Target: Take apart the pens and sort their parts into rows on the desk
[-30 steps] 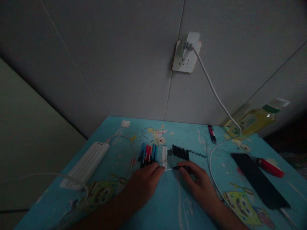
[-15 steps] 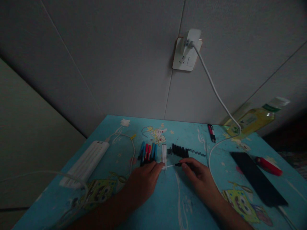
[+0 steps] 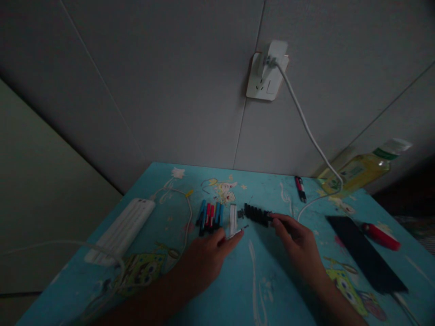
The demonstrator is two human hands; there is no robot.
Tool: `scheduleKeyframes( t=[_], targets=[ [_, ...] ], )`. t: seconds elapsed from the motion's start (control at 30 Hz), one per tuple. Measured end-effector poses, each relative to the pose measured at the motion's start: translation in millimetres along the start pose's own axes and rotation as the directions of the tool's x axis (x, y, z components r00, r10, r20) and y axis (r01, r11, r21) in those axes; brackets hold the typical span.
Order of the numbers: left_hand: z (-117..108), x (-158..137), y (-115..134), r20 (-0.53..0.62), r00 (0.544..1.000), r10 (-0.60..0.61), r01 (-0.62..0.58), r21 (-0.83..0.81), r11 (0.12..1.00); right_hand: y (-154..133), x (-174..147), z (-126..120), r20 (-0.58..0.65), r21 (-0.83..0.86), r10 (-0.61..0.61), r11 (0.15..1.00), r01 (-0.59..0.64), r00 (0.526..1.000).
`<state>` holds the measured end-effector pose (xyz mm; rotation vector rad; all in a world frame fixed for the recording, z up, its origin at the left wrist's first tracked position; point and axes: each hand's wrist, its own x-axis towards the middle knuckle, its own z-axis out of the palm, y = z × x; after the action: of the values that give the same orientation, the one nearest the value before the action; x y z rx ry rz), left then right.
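Near the middle of the table, my left hand (image 3: 207,253) pinches a thin white pen refill (image 3: 235,234) with a dark tip pointing right. The refill crosses the lower end of a bundle of white refills (image 3: 233,215) lying side by side. My right hand (image 3: 295,237) has thumb and index finger closed on a small black pen part at the right end of a row of black pen parts (image 3: 256,213). Several small dark pieces (image 3: 241,213) lie between the refills and that row. Left of the refills are blue, red and black pen barrels (image 3: 210,215).
A white power strip (image 3: 124,228) with cables lies left. On the right are a dark flat panel (image 3: 365,251), a red-handled object (image 3: 381,236), a pen pair (image 3: 300,189) and a yellow-liquid bottle (image 3: 356,172). A white cable (image 3: 306,124) runs down from the wall socket (image 3: 263,86).
My right hand has moved right and slightly up, taking the black pen part off the refill's end to the black row. The refill's dark tip now shows, and its right end tilts up.
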<state>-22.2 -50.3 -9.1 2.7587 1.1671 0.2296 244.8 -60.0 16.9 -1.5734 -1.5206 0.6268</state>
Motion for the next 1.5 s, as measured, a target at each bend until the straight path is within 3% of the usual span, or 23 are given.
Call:
scheduleKeyframes(
  t=[0.2, 0.37, 0.5, 0.67, 0.9, 0.97, 1.07, 1.13, 1.23, 1.37, 1.5],
  targets=[
    [0.0, -1.1, 0.6, 0.006, 1.000, 0.016, -0.016, -0.014, 1.000, 18.4, 4.2, -3.0, -0.054, -0.353, -0.161, 0.926, 0.132, 0.985],
    [2.0, -1.8, 1.9, 0.002, 1.000, 0.025, -0.025, 0.009, 1.000, 13.2, 34.9, -3.2, -0.018, -0.639, -0.259, 0.746, 0.188, 0.966],
    [-0.9, -1.6, 2.8, 0.012, 1.000, 0.029, -0.030, 0.037, 0.999, -4.6, 72.4, 3.7, 0.124, -0.804, -0.190, 0.556, 0.211, 0.974],
    [-6.2, -0.7, 3.5, 0.017, 1.000, 0.012, -0.012, 0.046, 0.999, -4.0, 87.4, 22.6, 0.172, -0.821, -0.147, 0.524, 0.224, 0.974],
    [-2.9, -0.6, 3.4, -0.003, 1.000, 0.003, -0.003, 0.052, 0.999, -8.8, 73.7, 23.3, 0.175, -0.800, -0.145, 0.555, 0.226, 0.974],
    [-2.6, -0.5, 3.5, -0.015, 1.000, -0.012, 0.013, 0.052, 0.999, -20.2, 63.0, 21.2, 0.163, -0.722, -0.154, 0.655, 0.225, 0.974],
    [-2.8, -0.2, 3.9, -0.042, 0.999, -0.027, 0.028, 0.032, 0.999, -38.8, 41.5, 21.8, 0.234, -0.331, -0.111, 0.925, 0.187, 0.966],
    [-3.1, 0.1, 4.3, -0.054, 0.998, -0.032, 0.032, 0.001, 0.999, -47.9, 29.8, 24.1, 0.340, -0.103, -0.085, 0.987, 0.127, 0.937],
    [-3.7, 0.9, 4.3, -0.059, 0.997, -0.041, 0.038, -0.043, 0.998, -53.7, 23.8, 27.9, 0.457, 0.052, -0.039, 0.999, 0.018, 0.889],
    [-4.0, 2.3, 3.2, -0.071, 0.996, -0.060, 0.056, -0.061, 0.997, -53.3, 28.9, 32.6, 0.457, 0.126, -0.001, 0.990, -0.063, 0.890],
    [-1.3, 3.0, 2.7, -0.071, 0.995, -0.068, 0.064, -0.057, 0.996, -49.5, 32.2, 37.3, 0.455, 0.127, -0.019, 0.991, -0.043, 0.890]
  ],
)
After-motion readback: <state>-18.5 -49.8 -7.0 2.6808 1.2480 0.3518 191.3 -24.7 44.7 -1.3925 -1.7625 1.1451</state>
